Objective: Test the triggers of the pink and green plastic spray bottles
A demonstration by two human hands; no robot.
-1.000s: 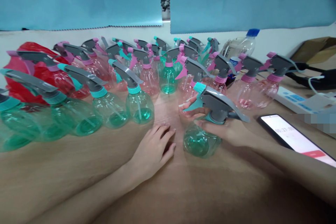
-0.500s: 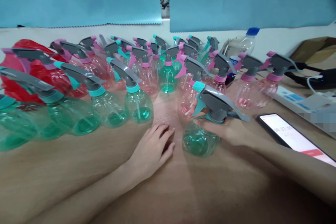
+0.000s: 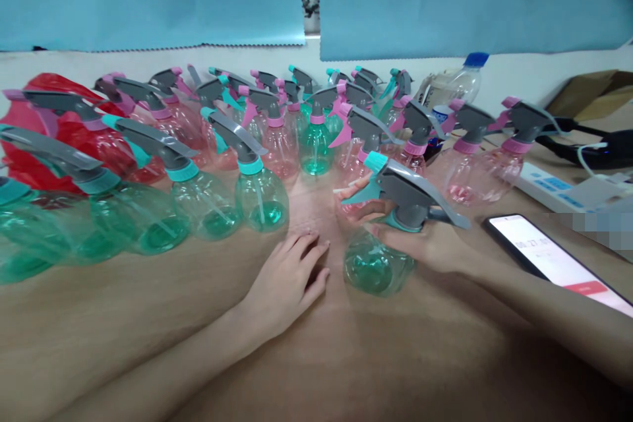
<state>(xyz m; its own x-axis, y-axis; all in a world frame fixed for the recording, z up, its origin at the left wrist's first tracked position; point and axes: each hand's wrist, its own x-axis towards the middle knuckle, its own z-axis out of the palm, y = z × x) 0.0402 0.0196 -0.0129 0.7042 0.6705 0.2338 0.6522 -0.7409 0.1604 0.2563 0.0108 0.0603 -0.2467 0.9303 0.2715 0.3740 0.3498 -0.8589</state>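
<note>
The green spray bottle (image 3: 370, 270) was clamped in the right hand (image 3: 430, 247), its teal nozzle (image 3: 376, 161) pointing away and leftward past the fingers. The grey head's long axis ran from that nozzle back toward the right wrist, while the rounded body sat below, leaning in view with its base to the left. Fingers were at the curved teal trigger (image 3: 364, 192). The left hand (image 3: 291, 270) lay apart, palm down and holding nothing, on the smooth wood-toned tabletop (image 3: 316, 362).

Left of the left hand, four teal collars showed along a row of clear green plastic bottles (image 3: 262, 208) (the leftmost was cut by the edge). Beyond the right hand stood a front row of four pink-triggered bottles (image 3: 466, 147), ribbed and translucent; more, overlapping too much to count, crowded farther ahead of both hands. One flat phone (image 3: 541, 250) and one white power strip (image 3: 548, 191) lay right of the right hand; one crumpled red plastic bag (image 3: 74, 145) sat far left.
</note>
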